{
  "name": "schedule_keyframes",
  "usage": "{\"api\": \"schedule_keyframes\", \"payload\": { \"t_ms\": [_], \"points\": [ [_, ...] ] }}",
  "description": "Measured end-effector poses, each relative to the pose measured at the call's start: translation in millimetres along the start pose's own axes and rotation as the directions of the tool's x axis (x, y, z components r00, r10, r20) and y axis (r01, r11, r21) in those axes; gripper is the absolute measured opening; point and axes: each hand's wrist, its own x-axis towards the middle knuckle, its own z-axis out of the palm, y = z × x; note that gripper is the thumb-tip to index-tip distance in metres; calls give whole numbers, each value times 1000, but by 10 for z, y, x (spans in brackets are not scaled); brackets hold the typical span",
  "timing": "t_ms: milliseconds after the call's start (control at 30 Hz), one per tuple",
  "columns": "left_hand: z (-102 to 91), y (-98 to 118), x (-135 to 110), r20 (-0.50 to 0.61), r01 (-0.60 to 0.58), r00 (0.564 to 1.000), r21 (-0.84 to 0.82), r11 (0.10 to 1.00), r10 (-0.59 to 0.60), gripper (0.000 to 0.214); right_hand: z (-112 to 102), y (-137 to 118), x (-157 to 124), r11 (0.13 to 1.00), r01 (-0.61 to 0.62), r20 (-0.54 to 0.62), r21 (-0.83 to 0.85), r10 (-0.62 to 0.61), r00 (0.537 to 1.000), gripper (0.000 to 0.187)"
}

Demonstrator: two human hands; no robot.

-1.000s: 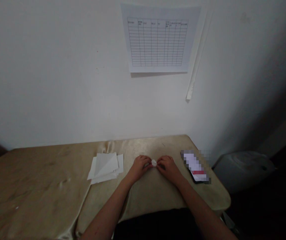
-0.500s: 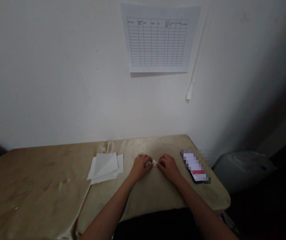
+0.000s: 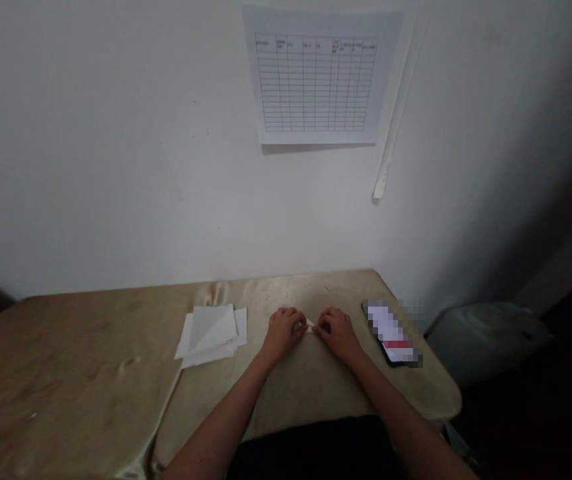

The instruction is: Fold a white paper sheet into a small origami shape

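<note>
Between my two hands is a small folded piece of white paper [image 3: 311, 325], mostly covered by the fingers. My left hand [image 3: 286, 329] pinches its left side with thumb and fingertips. On the opposite side, the curled fingers of my right hand [image 3: 335, 329] pinch it too. Both hands rest low over the tan cloth-covered table [image 3: 311, 387], their fingertips nearly touching. To the left of my left hand lies a loose stack of white paper sheets [image 3: 211, 333]. How the piece in my fingers is folded cannot be made out.
A phone [image 3: 391, 333], its screen partly blurred, lies near the table's right edge. Behind the table rises a white wall [image 3: 116, 167] with a printed table sheet [image 3: 319, 83] and a hanging white strip [image 3: 391, 140]. A pale plastic container [image 3: 481, 337] stands beyond the right edge.
My left fingers have shifted slightly around the paper. The right hand, the stack and the phone stay practically where they were.
</note>
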Motion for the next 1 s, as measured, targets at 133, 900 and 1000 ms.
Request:
{"api": "schedule_keyframes", "payload": {
  "t_ms": [133, 900, 1000],
  "points": [
    [6, 21, -11, 1, 4, 1000, 19, 1000, -4, 11, 16, 5, -1, 1000, -1, -5, 5, 1, 1000, 11],
    [40, 39, -23, -7, 0, 1000, 68, 998, 1, 10, 10, -83, -7, 996, -37, -29, -83, 35, 999, 13],
    [35, 30, -25, 0, -14, 1000, 71, 997, 14, 8, 41, -44, -21, 996, -11, -42, -88, 7, 999, 11]
  ]
}}
